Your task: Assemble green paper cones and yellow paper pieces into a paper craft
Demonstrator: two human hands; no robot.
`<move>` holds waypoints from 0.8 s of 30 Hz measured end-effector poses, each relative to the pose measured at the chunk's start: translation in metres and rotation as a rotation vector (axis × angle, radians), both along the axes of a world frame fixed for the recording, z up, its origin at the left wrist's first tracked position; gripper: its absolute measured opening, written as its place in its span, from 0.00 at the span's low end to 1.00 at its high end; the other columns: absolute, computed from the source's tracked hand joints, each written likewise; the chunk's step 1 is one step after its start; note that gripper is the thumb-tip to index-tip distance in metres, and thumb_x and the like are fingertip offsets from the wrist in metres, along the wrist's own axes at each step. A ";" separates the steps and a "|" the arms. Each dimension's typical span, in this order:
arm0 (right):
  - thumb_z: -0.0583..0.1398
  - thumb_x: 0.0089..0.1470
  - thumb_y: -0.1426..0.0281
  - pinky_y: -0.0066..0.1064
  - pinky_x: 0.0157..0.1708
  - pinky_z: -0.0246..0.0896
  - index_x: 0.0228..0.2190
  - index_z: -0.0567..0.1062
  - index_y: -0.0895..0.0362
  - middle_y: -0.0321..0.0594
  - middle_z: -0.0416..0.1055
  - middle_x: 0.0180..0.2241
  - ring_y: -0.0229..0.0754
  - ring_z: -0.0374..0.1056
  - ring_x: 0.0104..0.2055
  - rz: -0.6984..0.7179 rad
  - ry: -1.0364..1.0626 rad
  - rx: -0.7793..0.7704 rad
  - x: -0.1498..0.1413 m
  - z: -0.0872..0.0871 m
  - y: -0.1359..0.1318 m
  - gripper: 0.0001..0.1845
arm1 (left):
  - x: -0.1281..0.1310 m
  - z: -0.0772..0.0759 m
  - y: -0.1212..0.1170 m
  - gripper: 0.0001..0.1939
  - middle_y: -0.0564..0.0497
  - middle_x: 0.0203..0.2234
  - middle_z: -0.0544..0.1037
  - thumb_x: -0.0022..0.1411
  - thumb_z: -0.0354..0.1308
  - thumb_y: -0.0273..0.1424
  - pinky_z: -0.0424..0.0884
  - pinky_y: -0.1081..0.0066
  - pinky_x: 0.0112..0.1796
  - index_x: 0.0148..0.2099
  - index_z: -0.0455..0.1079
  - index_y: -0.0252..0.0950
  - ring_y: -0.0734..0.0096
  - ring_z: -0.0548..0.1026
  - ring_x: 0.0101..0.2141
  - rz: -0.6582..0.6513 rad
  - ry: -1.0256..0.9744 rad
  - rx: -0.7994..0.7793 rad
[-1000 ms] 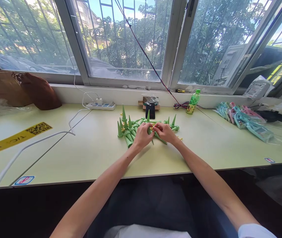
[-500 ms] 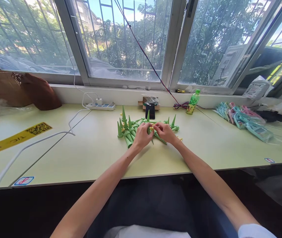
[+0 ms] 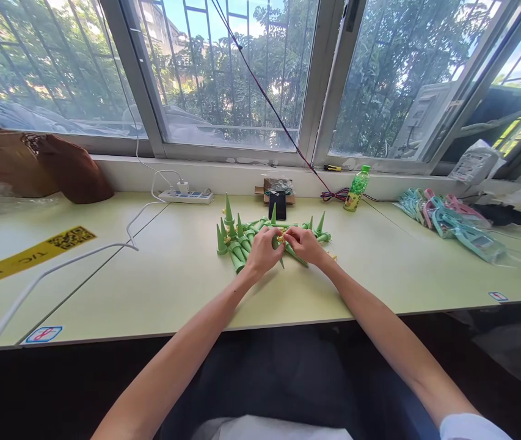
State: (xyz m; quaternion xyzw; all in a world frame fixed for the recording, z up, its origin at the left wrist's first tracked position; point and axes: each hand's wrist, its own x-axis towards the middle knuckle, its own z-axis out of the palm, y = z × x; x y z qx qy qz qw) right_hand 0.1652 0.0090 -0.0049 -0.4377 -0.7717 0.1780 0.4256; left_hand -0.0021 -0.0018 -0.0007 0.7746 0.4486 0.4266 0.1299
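My left hand (image 3: 265,247) is closed around a green cone-shaped piece (image 3: 275,242), whose pointed tip shows below the fingers. Close against it, my right hand (image 3: 305,243) pinches at a small yellow piece (image 3: 281,239) between the two sets of fingertips; its exact form is too small to make out. Several more green cones (image 3: 237,247) lie and stand in a pile to the left of and behind my hands, with small yellow bits among them. Another upright green cone (image 3: 321,222) stands just beyond my right hand.
Behind the pile are a black phone (image 3: 278,206) leaning on a small box and a green-capped bottle (image 3: 357,189). A power strip (image 3: 187,196) with a white cable sits at the back left. Bagged pastel items (image 3: 452,217) lie on the right, a brown bag (image 3: 74,171) on the left.
Hardly anything differs: both hands stay together over the same spot, with only slight finger movement at the yellow piece.
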 end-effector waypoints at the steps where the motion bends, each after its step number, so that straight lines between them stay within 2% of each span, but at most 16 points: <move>1: 0.55 0.60 0.61 0.31 0.28 0.51 0.27 0.70 0.56 0.36 0.66 0.22 0.37 0.55 0.24 -0.003 -0.010 0.006 0.000 0.000 0.000 0.15 | 0.000 0.000 0.000 0.06 0.49 0.34 0.73 0.58 0.60 0.25 0.71 0.67 0.38 0.39 0.74 0.36 0.67 0.73 0.34 -0.003 0.002 -0.002; 8: 0.53 0.61 0.61 0.31 0.27 0.48 0.22 0.63 0.55 0.34 0.61 0.20 0.37 0.53 0.24 -0.034 -0.046 0.029 0.000 0.001 0.000 0.18 | 0.000 0.000 -0.001 0.09 0.48 0.37 0.76 0.57 0.60 0.24 0.71 0.66 0.39 0.42 0.73 0.36 0.66 0.74 0.35 -0.030 -0.002 0.006; 11: 0.53 0.61 0.61 0.31 0.27 0.49 0.22 0.65 0.55 0.35 0.62 0.20 0.37 0.54 0.24 -0.038 -0.031 0.036 -0.001 0.001 -0.001 0.18 | 0.000 -0.001 0.001 0.10 0.47 0.40 0.77 0.57 0.60 0.24 0.71 0.67 0.39 0.43 0.72 0.36 0.66 0.75 0.35 -0.028 -0.015 0.012; 17: 0.55 0.60 0.62 0.31 0.30 0.54 0.30 0.72 0.56 0.37 0.71 0.25 0.38 0.60 0.26 0.027 -0.001 -0.006 -0.002 0.004 -0.005 0.13 | 0.000 0.000 0.001 0.10 0.46 0.41 0.77 0.58 0.60 0.24 0.72 0.67 0.39 0.43 0.71 0.36 0.65 0.75 0.36 0.007 -0.023 0.014; 24: 0.54 0.59 0.63 0.31 0.29 0.50 0.25 0.67 0.55 0.35 0.65 0.22 0.38 0.55 0.25 -0.008 -0.037 -0.001 -0.001 0.004 -0.003 0.13 | 0.001 0.000 0.001 0.11 0.46 0.40 0.78 0.57 0.60 0.24 0.72 0.65 0.40 0.44 0.70 0.37 0.65 0.75 0.35 -0.006 -0.015 0.004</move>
